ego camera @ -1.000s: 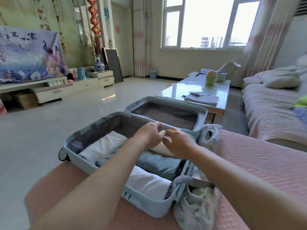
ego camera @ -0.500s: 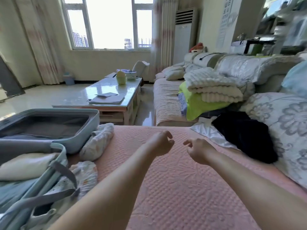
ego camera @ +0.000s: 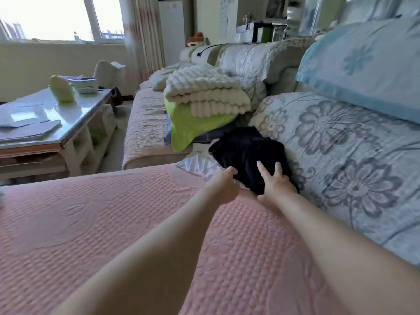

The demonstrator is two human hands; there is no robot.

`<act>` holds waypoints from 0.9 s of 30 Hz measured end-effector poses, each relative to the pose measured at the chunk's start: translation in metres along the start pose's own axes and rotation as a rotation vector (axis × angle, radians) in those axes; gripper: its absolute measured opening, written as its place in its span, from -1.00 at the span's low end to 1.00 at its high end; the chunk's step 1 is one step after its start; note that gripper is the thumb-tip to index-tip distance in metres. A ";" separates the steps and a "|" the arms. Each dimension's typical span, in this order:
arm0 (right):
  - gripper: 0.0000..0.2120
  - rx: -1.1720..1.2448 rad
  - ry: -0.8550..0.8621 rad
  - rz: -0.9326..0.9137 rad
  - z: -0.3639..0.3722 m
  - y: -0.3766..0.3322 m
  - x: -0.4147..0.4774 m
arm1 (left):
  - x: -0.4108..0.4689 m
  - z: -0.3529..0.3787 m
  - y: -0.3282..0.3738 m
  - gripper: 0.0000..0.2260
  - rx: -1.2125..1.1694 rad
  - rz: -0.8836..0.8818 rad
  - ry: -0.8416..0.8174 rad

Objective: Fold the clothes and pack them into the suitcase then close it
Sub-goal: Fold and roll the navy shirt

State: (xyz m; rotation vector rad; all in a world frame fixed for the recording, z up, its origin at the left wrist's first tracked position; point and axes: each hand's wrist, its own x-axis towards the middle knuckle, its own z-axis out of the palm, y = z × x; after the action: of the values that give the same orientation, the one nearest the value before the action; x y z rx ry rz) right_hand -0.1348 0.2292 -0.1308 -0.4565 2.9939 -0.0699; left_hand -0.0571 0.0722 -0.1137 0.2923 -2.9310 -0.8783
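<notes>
Above the pink quilted bedspread [ego camera: 113,212], your 2 hands sit apart: left hand [ego camera: 223,185] curled at the edge of the crumpled black fabric garment [ego camera: 247,148], grip uncertain; right hand [ego camera: 275,181] splayed flat on it, beside the grey floral cushion [ego camera: 341,144]. By this view, folding, packing and closing are left; suitcase unseen.

Cover [ego camera: 113,212] spread at 6 o'clock. Garment [ego camera: 247,151] at 1 o'clock, on sheet [ego camera: 197,163], against large cushion [ego camera: 352,160] at 3 o'clock; pillow [ego camera: 368,71] on top of cushion. Left hand [ego camera: 223,187] at garment's near-left edge, right hand [ego camera: 275,185] on its near edge. Folded blanket [ego camera: 204,92] behind garment, 12 o'clock, on sofa seat [ego camera: 145,123]. Coffee table [ego camera: 75,114] at 10 o'clock, left of sofa seat.
</notes>
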 end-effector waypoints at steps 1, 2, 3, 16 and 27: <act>-0.11 0.039 -0.015 0.004 0.005 0.004 0.008 | 0.007 0.009 0.002 -0.56 -0.010 0.009 -0.001; -0.18 0.069 -0.002 -0.005 0.010 0.007 0.015 | 0.012 0.018 0.003 -0.54 -0.008 0.027 0.001; -0.26 0.112 0.039 -0.021 0.012 0.009 0.021 | 0.016 0.025 0.004 -0.52 0.014 0.046 0.006; -0.60 0.494 0.331 -0.373 -0.004 -0.022 -0.119 | -0.078 -0.029 0.004 -0.82 0.547 0.351 -0.086; -0.73 0.523 -0.181 -0.515 -0.016 -0.112 -0.266 | -0.281 -0.110 -0.049 -0.68 0.406 0.104 -0.162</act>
State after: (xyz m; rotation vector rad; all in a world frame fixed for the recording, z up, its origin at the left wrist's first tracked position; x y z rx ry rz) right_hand 0.1486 0.2025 -0.0807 -1.0662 2.4644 -0.7781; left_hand 0.2388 0.0291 -0.0513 0.0880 -3.2222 -0.2999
